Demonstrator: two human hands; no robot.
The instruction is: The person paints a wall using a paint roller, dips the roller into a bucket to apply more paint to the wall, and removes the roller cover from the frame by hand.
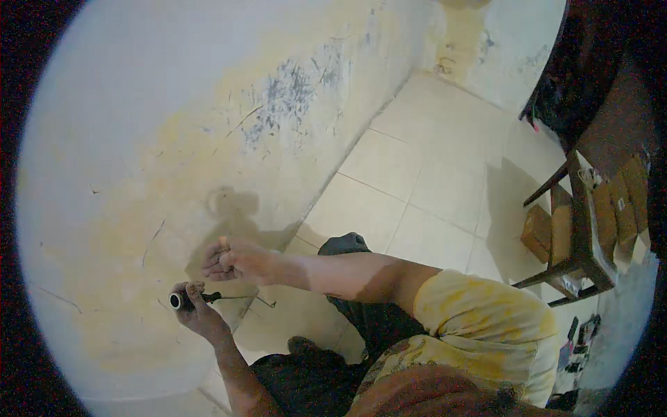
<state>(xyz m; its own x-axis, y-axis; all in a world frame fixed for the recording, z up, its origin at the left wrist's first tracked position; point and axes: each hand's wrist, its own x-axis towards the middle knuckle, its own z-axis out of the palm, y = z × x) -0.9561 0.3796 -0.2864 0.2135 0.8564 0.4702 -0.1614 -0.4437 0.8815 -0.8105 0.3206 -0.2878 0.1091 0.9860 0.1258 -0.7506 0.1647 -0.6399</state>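
My left hand (200,314) is closed around a dark tool at the lower left, close to the wall. Its black barrel (175,301) ends in a pale ring. A thin metal rod (240,297) with a bent tip sticks out to the right of this hand; I cannot tell the tool's kind. Just above, my right hand (233,262) is held in front of the wall with its fingers curled in. A small orange spot shows at its upper edge; what it holds, if anything, is too small to name.
The stained wall (174,174) with flaking paint runs along the left. Pale floor tiles (375,167) lie beside it. At the right stands a wooden stool or small table (590,257) with brown cartons (615,208). My dark-trousered legs (361,326) are below my arms.
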